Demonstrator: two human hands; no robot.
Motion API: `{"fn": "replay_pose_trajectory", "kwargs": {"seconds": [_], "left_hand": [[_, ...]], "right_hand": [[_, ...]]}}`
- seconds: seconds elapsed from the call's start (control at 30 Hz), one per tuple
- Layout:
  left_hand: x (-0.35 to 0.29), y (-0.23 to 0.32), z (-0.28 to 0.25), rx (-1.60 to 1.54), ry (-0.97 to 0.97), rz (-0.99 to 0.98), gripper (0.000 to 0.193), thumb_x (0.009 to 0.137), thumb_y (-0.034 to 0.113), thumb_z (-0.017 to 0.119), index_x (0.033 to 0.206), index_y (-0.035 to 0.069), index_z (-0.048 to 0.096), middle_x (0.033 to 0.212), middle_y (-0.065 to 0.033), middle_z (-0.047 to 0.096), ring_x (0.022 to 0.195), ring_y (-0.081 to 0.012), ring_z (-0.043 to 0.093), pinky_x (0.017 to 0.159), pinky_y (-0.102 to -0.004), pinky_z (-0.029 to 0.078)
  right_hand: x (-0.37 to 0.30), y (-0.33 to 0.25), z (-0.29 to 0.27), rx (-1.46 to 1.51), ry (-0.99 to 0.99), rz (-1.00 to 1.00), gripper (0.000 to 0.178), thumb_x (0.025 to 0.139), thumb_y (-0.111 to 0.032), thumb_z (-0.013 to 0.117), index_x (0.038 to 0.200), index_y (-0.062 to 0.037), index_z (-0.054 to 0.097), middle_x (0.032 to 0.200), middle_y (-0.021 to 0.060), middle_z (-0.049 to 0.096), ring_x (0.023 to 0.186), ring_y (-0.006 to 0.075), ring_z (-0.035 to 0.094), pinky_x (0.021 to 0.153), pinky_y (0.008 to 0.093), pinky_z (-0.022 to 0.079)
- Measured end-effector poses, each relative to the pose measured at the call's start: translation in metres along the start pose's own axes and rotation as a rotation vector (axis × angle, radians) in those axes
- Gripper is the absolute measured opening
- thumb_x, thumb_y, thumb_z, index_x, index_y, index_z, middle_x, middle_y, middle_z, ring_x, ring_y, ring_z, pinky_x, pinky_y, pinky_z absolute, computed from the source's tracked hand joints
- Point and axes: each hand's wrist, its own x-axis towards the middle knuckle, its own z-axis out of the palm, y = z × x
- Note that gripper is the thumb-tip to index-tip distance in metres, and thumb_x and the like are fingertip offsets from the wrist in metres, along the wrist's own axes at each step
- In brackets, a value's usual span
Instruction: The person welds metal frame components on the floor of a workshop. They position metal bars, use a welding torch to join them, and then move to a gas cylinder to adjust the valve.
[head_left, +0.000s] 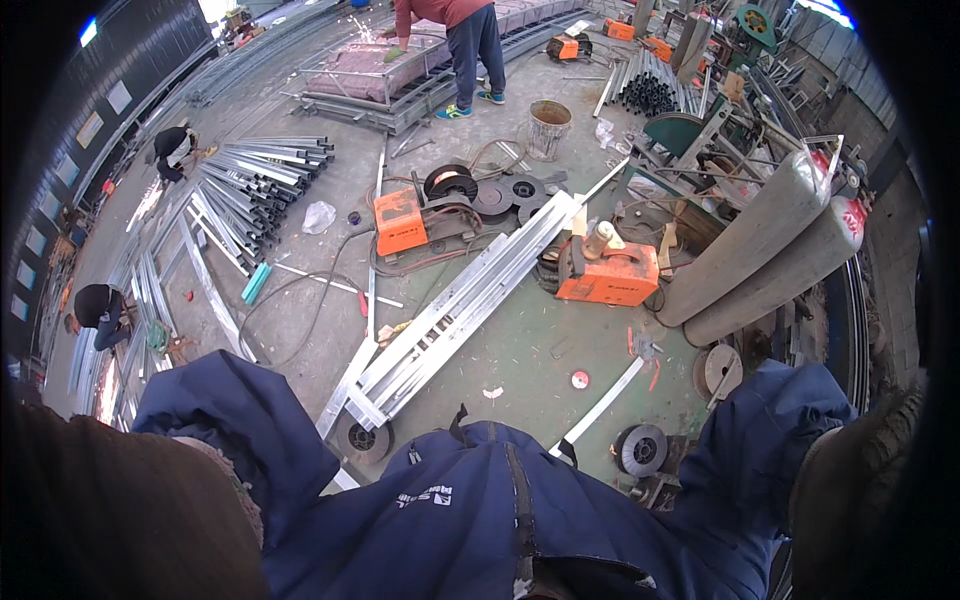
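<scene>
Neither of my hands shows. My arms, in navy-blue jacket sleeves, bend outward at both sides, and blurred brown coverings with frayed edges rise past the lower corners. What my fingers do is hidden. Below me on the green floor lies a stack of silvery metal tubes [470, 305], slanting away to the right. An orange welding machine [612, 272] sits right of the stack, and a second orange machine [400, 222] stands to its left beside black wire spools [490, 200]. Near my right sleeve is a dark spool [641, 450]; a metal bar [600, 405] lies beside it.
Two tall gas cylinders [745, 240] lean at right. A rusty bucket [549, 130] stands ahead. Cables [310, 325] cross the floor. At left, fanned tubes [255, 195] lie near two crouching people [105, 310]. Another person [470, 50] bends over a metal frame [385, 115].
</scene>
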Motion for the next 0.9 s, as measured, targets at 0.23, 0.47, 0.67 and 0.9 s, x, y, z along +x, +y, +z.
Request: {"fn": "replay_pose_trajectory", "kwargs": {"seconds": [0.23,0.47,0.67,0.9], "left_hand": [[0.002,0.008,0.039,-0.017,0.002,-0.118,0.056,0.096,0.027,0.07,0.141,-0.004,0.055,0.131,-0.0204,0.065,0.11,-0.034,0.069,0.099,-0.0506,0.055],[0.017,0.025,0.062,0.045,-0.021,-0.241,0.054,0.095,0.02,0.073,0.139,-0.007,0.056,0.129,-0.0234,0.067,0.11,-0.034,0.07,0.098,-0.0489,0.057],[0.0,0.013,0.101,0.082,-0.071,-0.522,0.053,0.094,0.014,0.075,0.138,-0.009,0.057,0.127,-0.026,0.068,0.109,-0.034,0.072,0.097,-0.0475,0.059],[-0.022,-0.01,0.133,-0.096,0.01,-0.746,0.037,0.086,-0.003,0.075,0.122,-0.008,0.068,0.118,-0.017,0.073,0.107,-0.0227,0.069,0.097,-0.0362,0.053]], "right_hand": [[-0.008,0.014,0.0,0.041,-0.012,0.013,0.037,0.097,-0.025,0.071,0.122,0.0019,0.068,0.112,0.0168,0.073,0.106,0.0312,0.072,0.095,0.0444,0.058],[-0.015,0.002,-0.021,0.077,0.028,0.084,0.037,0.095,-0.024,0.072,0.121,0.0028,0.068,0.111,0.0169,0.073,0.106,0.0316,0.072,0.096,0.0448,0.058],[-0.055,0.016,0.003,0.249,0.327,0.271,0.049,0.097,-0.03,0.069,0.13,0.0058,0.063,0.117,0.0234,0.071,0.104,0.0309,0.073,0.091,0.0419,0.059],[-0.056,0.03,0.046,0.699,0.313,0.424,0.04,0.101,-0.009,0.068,0.136,0.007,0.06,0.131,0.0192,0.068,0.117,0.0231,0.068,0.104,0.0371,0.052]]}}
